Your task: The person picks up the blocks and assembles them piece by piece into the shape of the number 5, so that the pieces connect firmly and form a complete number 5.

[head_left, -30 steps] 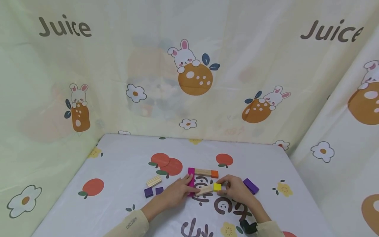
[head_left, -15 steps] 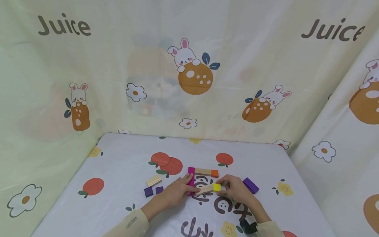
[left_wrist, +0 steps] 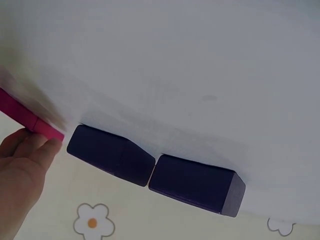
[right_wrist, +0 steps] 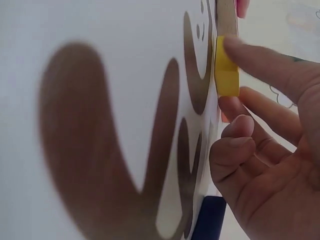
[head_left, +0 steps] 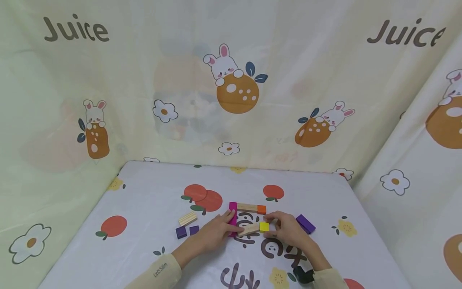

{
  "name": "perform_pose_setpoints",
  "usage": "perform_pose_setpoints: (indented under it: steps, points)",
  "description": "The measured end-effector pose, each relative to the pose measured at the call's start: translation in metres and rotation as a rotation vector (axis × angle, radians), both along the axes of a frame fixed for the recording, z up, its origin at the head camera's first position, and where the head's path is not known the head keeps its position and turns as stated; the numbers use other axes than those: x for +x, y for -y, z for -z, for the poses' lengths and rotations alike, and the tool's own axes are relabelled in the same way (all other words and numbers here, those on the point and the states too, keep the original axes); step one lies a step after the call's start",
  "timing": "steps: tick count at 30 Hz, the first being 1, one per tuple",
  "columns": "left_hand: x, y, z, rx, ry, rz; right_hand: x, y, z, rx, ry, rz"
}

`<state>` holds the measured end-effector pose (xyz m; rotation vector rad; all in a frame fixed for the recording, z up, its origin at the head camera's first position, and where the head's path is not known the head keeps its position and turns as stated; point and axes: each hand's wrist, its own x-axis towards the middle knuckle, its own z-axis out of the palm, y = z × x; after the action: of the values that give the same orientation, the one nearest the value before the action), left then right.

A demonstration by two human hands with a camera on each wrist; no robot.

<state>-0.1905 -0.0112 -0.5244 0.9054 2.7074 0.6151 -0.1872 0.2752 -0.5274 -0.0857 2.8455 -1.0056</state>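
My left hand [head_left: 211,233] holds a long magenta block [head_left: 233,206], fingers along its left side; its thumb crosses over to the end of a plain wooden block [head_left: 250,230]. In the left wrist view the fingers lie against the magenta block [left_wrist: 17,110], which shows a seam. Between thumb and forefinger, my right hand [head_left: 288,229] pinches a yellow block [head_left: 264,227] set at the wooden block's right end. The right wrist view shows this yellow block [right_wrist: 227,75] close up, the other fingers curled below. Beyond, another wooden block [head_left: 247,207] spans from the magenta block to an orange block [head_left: 261,209].
Left of the left hand are two dark purple blocks [head_left: 181,232] and a pale wooden piece [head_left: 187,218]. A purple block [head_left: 305,224] lies beyond the right hand. The printed white tablecloth [head_left: 151,200] meets patterned curtains [head_left: 187,80] at the back and sides.
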Motion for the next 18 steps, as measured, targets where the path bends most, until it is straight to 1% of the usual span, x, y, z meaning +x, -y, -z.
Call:
perform_pose_setpoints:
  steps: [8, 13, 18]
  points:
    - [0.0, 0.0, 0.0, 0.007, -0.025, 0.023, 0.007, -0.015, -0.009, 0.024, -0.049, 0.023]
    - [0.0, 0.0, 0.0, 0.0, -0.021, 0.016, 0.009, -0.034, -0.012, 0.037, -0.076, 0.039]
    - [-0.002, 0.001, 0.001, -0.002, -0.023, 0.016, 0.016, -0.056, -0.017, 0.07, -0.095, 0.063]
